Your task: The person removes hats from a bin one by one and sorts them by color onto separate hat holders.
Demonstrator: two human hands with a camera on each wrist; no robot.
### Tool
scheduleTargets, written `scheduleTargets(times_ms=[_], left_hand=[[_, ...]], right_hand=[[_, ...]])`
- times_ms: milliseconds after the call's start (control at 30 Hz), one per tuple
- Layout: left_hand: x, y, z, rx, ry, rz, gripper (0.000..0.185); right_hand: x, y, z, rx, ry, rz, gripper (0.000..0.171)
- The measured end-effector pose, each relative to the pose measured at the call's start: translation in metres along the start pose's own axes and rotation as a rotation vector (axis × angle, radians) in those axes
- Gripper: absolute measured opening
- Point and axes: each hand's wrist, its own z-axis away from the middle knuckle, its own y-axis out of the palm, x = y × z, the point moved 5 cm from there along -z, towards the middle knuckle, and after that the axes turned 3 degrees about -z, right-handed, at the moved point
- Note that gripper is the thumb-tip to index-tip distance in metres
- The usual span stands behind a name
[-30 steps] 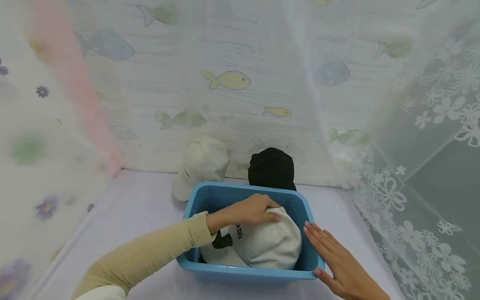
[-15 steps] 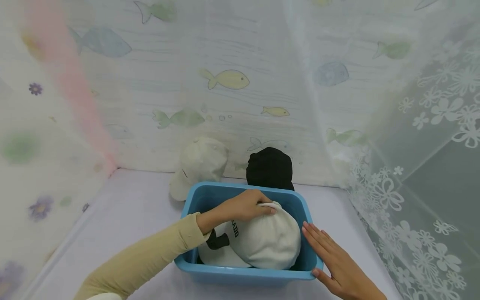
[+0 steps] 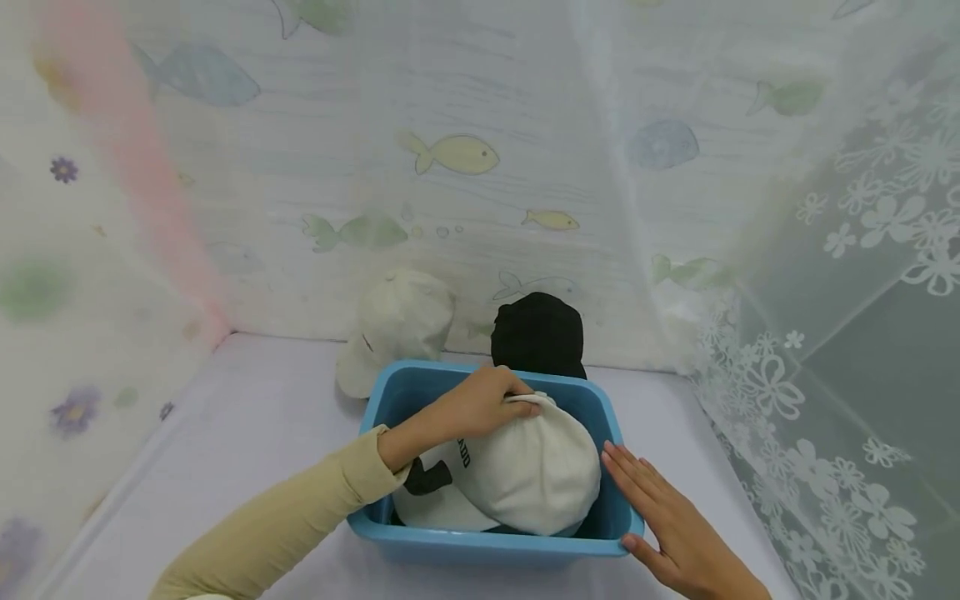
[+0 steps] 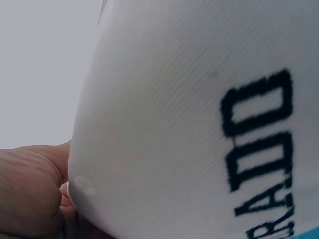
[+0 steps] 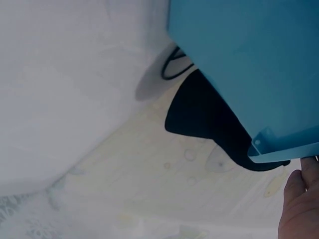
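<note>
Two bare hands are seen in the lower half of the head view, set about a rectangular, open tub of light-blue plastic at the lower centre of the frame. Inside the tub, a white cloth baseball cap is held tilted by the left hand; its upper edge is pinched between thumb and curled fingers, near the middle of the frame. Its rounded crown is turned toward the lower right, and its white brim toward the lower left. In the left wrist view, dark block lettering is shown on the cap's front at right. By the right hand, at the lower right, nothing is grasped: the tub's right rim is touched by its straightened fingers. The left forearm is covered by a beige sleeve, and a small black object is seen just below the wrist. Behind the tub, a cream cloth cap is placed left of centre and a black cloth cap right of centre, well apart. All are set on a counter covered in white cloth, backed across the upper frame by a pale curtain printed with fish; at the right, a sheer white floral curtain is hung.
</note>
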Motion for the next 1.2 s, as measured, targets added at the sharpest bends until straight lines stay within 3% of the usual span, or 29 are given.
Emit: scheduleTargets(times_ms=[267, 867, 1000, 1200], left_hand=[[-0.005, -0.014, 0.011, -0.085, 0.005, -0.018, 0.012], [-0.013, -0.034, 0.031, -0.239, -0.003, -0.024, 0.023], [-0.015, -0.041, 0.03, -0.216, 0.046, 0.04, 0.019], [-0.019, -0.052, 0.03, -0.192, 0.145, 0.111, 0.017]], right_hand=[[0.001, 0.001, 0.002, -0.023, -0.021, -0.008, 0.073], [0.0, 0.002, 0.002, -0.041, -0.018, -0.023, 0.073], [0.001, 0.001, 0.0, -0.063, -0.055, -0.042, 0.071], [0.0, 0.0, -0.001, -0.066, -0.035, -0.051, 0.071]])
